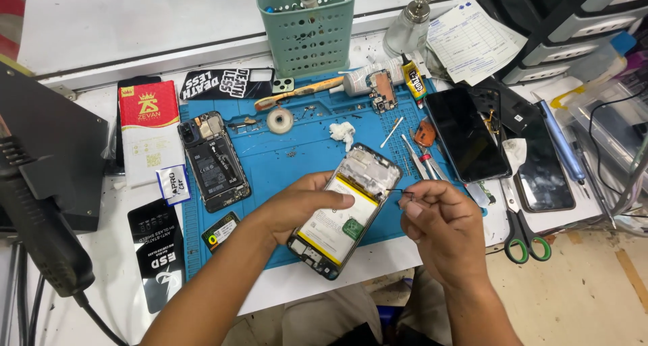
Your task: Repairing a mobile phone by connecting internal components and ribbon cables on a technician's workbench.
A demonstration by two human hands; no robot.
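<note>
Head view: left hand flat on opened phone, right hand fingers pinched tight around thin tweezers.

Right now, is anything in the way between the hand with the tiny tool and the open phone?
Nothing visible. The right hand pinches a thin dark tool whose tip already reaches the edge of the opened phone. The left hand rests on the phone's battery, off to the side of the tool's path.
</note>
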